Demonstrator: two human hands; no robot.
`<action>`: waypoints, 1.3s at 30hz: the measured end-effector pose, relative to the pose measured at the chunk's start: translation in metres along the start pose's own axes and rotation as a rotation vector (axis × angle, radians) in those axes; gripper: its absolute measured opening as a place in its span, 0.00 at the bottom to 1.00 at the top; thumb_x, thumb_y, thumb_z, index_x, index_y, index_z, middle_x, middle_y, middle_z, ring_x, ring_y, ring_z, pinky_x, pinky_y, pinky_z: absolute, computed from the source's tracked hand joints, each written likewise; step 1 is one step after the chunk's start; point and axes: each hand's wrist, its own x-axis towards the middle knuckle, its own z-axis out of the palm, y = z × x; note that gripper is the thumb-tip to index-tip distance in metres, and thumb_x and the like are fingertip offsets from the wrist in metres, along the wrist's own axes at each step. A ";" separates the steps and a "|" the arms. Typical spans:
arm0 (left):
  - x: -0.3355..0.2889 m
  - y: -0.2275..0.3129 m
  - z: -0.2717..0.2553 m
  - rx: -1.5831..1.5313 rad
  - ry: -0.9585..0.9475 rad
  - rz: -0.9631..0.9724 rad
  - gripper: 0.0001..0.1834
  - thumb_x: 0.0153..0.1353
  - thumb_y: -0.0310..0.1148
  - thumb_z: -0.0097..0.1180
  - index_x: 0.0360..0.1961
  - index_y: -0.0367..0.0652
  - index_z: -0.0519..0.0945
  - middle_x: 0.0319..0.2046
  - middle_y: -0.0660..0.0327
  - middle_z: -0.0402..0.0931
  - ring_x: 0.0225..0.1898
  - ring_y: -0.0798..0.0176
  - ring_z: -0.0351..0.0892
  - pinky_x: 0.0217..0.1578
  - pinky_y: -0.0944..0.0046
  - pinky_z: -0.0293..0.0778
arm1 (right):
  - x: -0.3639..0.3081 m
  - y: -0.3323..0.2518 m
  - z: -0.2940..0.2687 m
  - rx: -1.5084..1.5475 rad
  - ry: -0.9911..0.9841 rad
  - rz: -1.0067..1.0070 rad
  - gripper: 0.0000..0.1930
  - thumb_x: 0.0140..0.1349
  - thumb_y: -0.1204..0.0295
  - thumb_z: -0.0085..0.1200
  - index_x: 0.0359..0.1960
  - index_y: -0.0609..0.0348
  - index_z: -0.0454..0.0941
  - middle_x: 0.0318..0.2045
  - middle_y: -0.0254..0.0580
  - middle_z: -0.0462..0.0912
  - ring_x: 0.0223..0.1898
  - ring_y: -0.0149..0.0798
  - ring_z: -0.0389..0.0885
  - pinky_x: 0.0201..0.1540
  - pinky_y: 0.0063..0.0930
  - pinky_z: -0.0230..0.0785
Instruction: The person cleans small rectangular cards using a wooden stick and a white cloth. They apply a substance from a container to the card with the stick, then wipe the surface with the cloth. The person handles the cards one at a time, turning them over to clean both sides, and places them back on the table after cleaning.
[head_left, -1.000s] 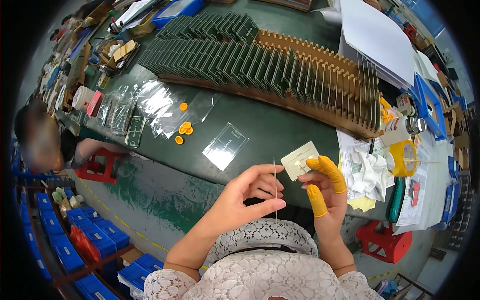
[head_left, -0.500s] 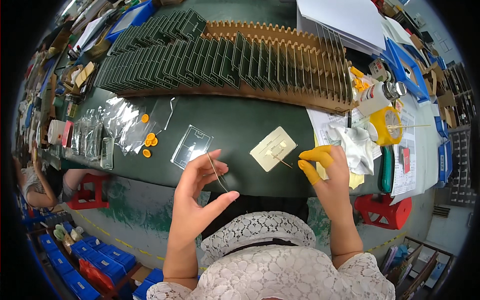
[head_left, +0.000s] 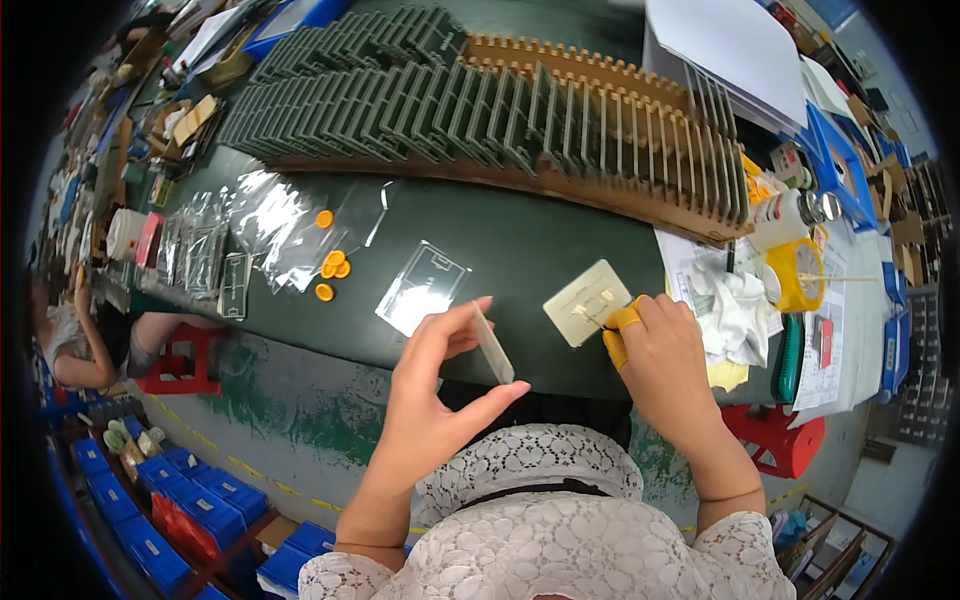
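Note:
My left hand [head_left: 425,405] holds a thin flat panel [head_left: 493,346] on edge, its thumb and fingers at opposite ends; the panel is seen nearly edge-on. My right hand [head_left: 665,365] wears yellow finger covers on thumb and forefinger. Those two fingertips close around the end of a small thin stick at the corner of a cream card [head_left: 570,290], which has a smear of something on it. Just beyond my left hand, a dark green panel with white line markings [head_left: 425,283] lies on the table, light glaring off it.
A long brown slotted rack [head_left: 640,195] packed with upright green panels spans the back. Orange caps [head_left: 335,264] and clear plastic bags [head_left: 280,225] lie left. Right are a white cloth [head_left: 735,315], a yellow tape roll [head_left: 800,275], a bottle [head_left: 775,220] and papers. Another person sits far left.
My right hand has moved in to the stick on the cream card and closed on its end. The panel in my left hand has turned, showing more of its face. The whole view has shifted.

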 end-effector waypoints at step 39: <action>0.004 0.006 0.008 -0.384 -0.080 -0.285 0.36 0.52 0.28 0.63 0.61 0.33 0.63 0.45 0.54 0.74 0.49 0.58 0.77 0.56 0.59 0.69 | 0.000 0.018 0.018 0.224 0.205 0.001 0.11 0.46 0.78 0.62 0.33 0.62 0.76 0.30 0.41 0.70 0.33 0.44 0.68 0.35 0.35 0.61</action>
